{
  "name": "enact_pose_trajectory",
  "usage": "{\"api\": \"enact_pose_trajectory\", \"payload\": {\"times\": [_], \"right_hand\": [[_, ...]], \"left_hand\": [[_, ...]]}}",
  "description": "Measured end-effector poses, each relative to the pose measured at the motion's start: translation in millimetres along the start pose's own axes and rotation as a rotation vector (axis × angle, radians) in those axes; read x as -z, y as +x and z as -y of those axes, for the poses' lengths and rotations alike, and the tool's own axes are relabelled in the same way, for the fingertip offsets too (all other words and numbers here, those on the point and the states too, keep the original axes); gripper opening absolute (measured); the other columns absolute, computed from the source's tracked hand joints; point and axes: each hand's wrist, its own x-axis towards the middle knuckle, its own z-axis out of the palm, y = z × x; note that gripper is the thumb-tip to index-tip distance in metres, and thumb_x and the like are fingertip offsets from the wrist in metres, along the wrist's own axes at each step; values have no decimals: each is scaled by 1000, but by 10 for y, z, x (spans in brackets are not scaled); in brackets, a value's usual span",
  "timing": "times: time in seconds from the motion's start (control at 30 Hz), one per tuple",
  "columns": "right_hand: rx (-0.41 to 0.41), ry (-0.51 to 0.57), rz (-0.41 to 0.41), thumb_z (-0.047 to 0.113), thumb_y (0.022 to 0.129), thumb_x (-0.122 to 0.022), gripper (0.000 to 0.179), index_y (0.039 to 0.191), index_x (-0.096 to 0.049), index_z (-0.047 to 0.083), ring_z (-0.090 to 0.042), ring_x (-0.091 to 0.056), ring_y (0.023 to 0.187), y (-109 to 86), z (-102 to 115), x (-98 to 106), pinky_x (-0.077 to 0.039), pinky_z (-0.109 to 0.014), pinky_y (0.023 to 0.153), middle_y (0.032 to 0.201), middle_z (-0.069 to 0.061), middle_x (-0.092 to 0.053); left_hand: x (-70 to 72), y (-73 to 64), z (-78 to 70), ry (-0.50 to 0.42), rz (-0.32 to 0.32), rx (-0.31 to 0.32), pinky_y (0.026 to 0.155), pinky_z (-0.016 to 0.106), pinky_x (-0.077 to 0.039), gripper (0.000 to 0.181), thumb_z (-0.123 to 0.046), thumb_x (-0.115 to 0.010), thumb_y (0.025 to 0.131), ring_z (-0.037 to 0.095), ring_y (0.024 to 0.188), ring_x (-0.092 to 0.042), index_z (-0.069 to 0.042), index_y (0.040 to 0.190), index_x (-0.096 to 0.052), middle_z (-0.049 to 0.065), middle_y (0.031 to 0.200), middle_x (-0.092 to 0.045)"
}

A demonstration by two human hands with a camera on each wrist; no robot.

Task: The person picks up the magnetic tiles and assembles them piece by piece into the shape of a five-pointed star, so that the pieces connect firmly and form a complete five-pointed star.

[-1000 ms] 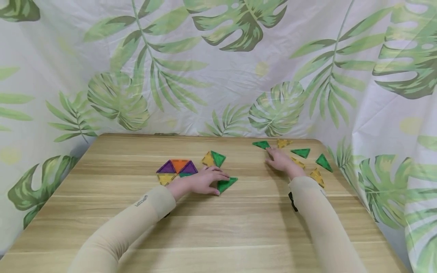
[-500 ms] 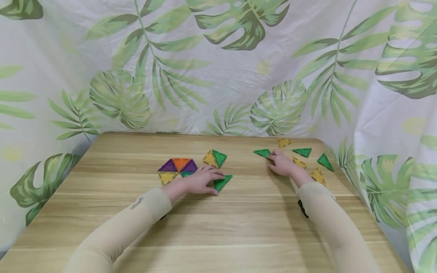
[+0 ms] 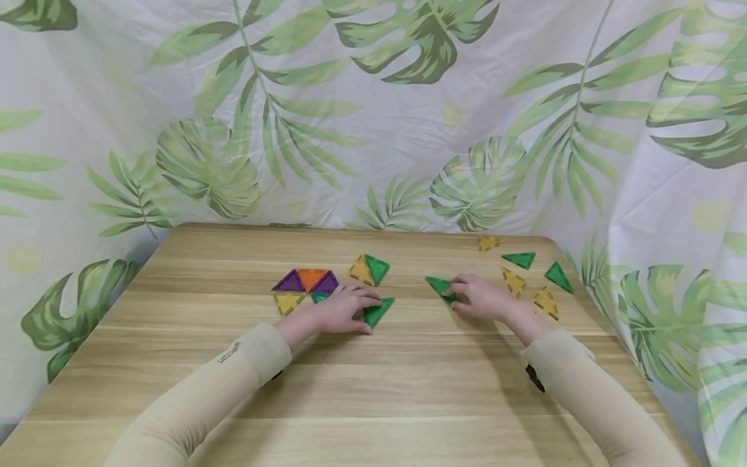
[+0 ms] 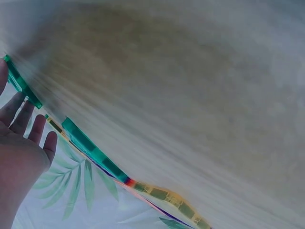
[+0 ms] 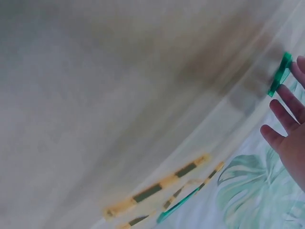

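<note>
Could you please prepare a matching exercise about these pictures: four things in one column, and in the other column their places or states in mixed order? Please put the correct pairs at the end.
Column one
1. Left hand
2. Orange triangular tile
3. Right hand
4. Yellow-and-green tile pair

Column two
A. Between two purple triangular tiles
B. Holding a green triangular tile, nearer the scattered yellow tiles than the purple ones
C. Lying side by side, just beyond the left hand
D. Holding a green triangular tile, nearer the purple tiles

Pairs: 1-D, 2-A, 3-B, 4-C
</note>
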Motion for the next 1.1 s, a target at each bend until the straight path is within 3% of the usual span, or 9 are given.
{"api": "enact_pose_trajectory", "payload": {"times": [0.33, 0.63, 0.77, 0.9, 1.1], "right_hand": [[62, 51, 39, 24, 93, -61, 35, 125, -62, 13, -33, -47, 119, -19, 299, -111, -42, -49, 97, 129, -16, -50], [34, 24, -9, 31, 88, -67, 55, 135, -52, 7, -37, -45, 124, 147, 218, -150, -38, -52, 101, 133, -18, -51], [18, -27, -4, 36, 84, -71, 54, 128, -58, 6, -34, -50, 118, 178, 294, -169, -41, -49, 98, 126, -15, -56], [11, -58, -27, 41, 80, -73, 53, 118, -64, 6, -29, -55, 107, 200, 500, -205, -44, -47, 92, 116, -11, -62], [-71, -75, -91, 50, 74, -75, 53, 106, -67, 8, -21, -54, 96, 255, 747, -298, -46, -41, 82, 98, -3, -64]], "left_hand": [[13, -5, -1, 5, 3, 10, 105, 56, -26, 63, -43, -68, 84, 31, 135, -31, -11, 135, -52, 5, 143, -46], [14, 1, 38, -17, -6, -14, 106, 57, -24, 59, -38, -67, 86, 36, 135, -30, -10, 135, -52, 8, 142, -46], [16, -1, 26, -7, -9, -12, 106, 57, -24, 57, -38, -67, 86, 36, 135, -30, -10, 134, -54, 8, 141, -47], [4, 6, 4, 5, -24, 1, 106, 56, -25, 58, -40, -68, 85, 36, 134, -31, -10, 133, -54, 8, 140, -48], [-36, 52, -16, 26, -48, 37, 105, 52, -27, 62, -44, -68, 85, 31, 130, -36, -10, 135, -53, 7, 138, -50]]}}
